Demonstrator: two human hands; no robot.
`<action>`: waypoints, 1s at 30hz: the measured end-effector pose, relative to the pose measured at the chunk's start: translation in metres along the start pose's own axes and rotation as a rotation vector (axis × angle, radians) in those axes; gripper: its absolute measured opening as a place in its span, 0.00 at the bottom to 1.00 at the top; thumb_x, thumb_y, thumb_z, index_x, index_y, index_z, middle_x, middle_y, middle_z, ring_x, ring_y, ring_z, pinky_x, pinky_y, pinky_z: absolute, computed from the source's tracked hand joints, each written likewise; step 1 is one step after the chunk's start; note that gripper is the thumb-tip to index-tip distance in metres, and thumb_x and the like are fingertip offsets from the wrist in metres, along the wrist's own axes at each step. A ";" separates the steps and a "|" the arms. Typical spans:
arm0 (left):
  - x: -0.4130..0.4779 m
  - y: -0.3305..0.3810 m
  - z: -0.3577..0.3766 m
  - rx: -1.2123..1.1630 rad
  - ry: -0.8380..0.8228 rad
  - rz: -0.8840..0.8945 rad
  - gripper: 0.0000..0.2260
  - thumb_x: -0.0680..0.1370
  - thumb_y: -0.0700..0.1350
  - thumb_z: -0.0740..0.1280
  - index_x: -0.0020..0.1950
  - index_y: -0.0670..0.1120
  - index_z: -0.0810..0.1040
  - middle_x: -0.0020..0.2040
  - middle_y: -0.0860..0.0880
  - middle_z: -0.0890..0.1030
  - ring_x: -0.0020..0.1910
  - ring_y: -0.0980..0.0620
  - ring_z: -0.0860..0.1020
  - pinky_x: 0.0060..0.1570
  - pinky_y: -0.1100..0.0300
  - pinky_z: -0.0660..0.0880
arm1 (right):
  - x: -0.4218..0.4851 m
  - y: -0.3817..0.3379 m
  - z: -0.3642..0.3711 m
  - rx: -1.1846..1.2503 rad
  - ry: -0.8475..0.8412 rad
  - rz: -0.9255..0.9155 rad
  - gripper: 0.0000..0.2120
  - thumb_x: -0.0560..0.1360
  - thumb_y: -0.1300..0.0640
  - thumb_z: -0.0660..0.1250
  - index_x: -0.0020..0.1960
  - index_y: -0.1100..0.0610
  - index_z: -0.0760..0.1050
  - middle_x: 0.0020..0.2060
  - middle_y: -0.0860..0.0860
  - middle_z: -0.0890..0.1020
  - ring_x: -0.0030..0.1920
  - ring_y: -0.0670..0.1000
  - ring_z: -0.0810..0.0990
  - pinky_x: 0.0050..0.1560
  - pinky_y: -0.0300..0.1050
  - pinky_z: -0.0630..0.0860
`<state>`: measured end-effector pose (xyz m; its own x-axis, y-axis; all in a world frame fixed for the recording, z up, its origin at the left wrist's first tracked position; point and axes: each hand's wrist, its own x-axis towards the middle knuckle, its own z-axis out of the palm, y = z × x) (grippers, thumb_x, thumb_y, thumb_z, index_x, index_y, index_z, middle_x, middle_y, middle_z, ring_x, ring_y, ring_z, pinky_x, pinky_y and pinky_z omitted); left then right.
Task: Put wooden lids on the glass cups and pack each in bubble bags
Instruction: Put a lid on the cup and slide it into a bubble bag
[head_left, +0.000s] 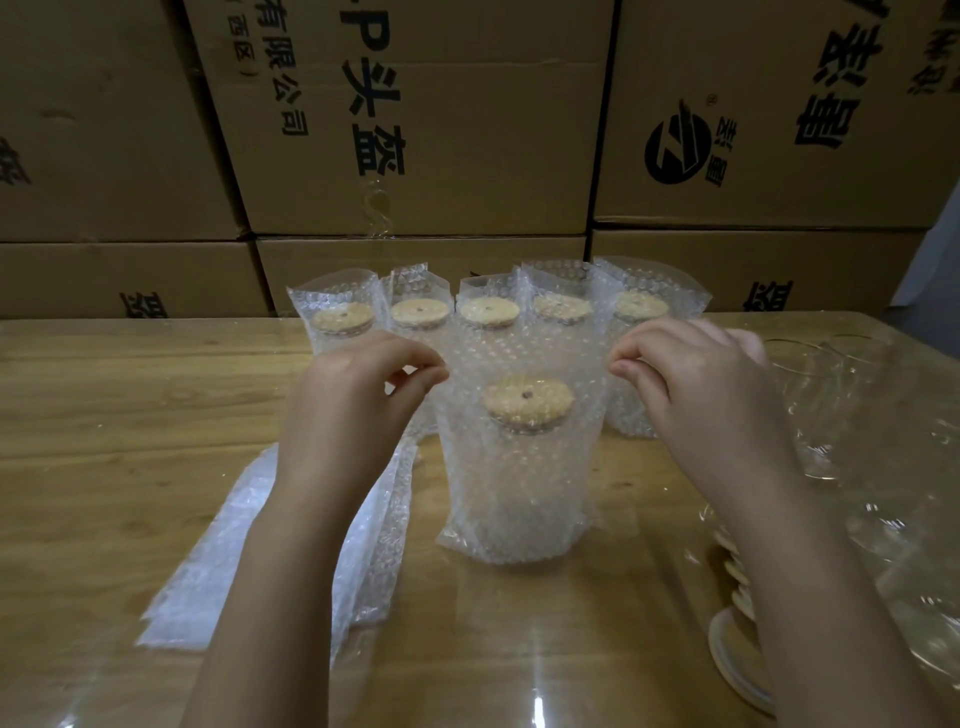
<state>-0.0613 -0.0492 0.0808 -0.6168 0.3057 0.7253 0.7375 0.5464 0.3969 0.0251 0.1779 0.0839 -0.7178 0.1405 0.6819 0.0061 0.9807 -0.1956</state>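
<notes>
A glass cup with a wooden lid (528, 399) stands upright inside a bubble bag (519, 488) at the table's middle. My left hand (358, 395) pinches the bag's upper left edge. My right hand (701, 384) pinches its upper right edge. Behind it, several bagged cups (488, 312) with wooden lids stand in a row. A flat pile of bubble bags (234, 566) lies on the left under my left forearm.
Bare glass cups (841, 395) stand at the right, and a stack of wooden lids (737, 644) lies at the near right beside my right forearm. Stacked cardboard boxes (415, 130) wall off the back of the wooden table (104, 415).
</notes>
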 end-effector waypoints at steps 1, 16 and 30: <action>0.000 -0.001 0.000 0.005 0.002 0.006 0.01 0.74 0.42 0.73 0.44 0.45 0.84 0.41 0.52 0.83 0.38 0.52 0.79 0.37 0.48 0.77 | 0.000 0.000 0.000 0.002 0.008 -0.004 0.03 0.75 0.59 0.68 0.44 0.54 0.80 0.44 0.46 0.82 0.51 0.52 0.78 0.53 0.43 0.57; 0.001 -0.005 0.001 -0.031 -0.001 -0.044 0.02 0.74 0.44 0.72 0.45 0.48 0.84 0.42 0.54 0.83 0.40 0.57 0.79 0.40 0.52 0.78 | 0.000 0.002 0.007 0.026 0.086 -0.010 0.03 0.75 0.59 0.69 0.44 0.54 0.81 0.44 0.47 0.82 0.49 0.52 0.79 0.54 0.44 0.58; -0.001 -0.019 0.017 -0.811 -0.015 -0.332 0.13 0.69 0.40 0.75 0.49 0.53 0.79 0.40 0.52 0.84 0.43 0.55 0.82 0.44 0.65 0.77 | 0.000 0.010 0.016 0.828 -0.080 0.350 0.04 0.72 0.58 0.73 0.42 0.52 0.79 0.39 0.44 0.84 0.41 0.41 0.82 0.44 0.32 0.77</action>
<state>-0.0796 -0.0467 0.0628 -0.8339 0.2423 0.4958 0.4836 -0.1119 0.8681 0.0140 0.1853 0.0709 -0.8156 0.3724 0.4428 -0.2476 0.4671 -0.8488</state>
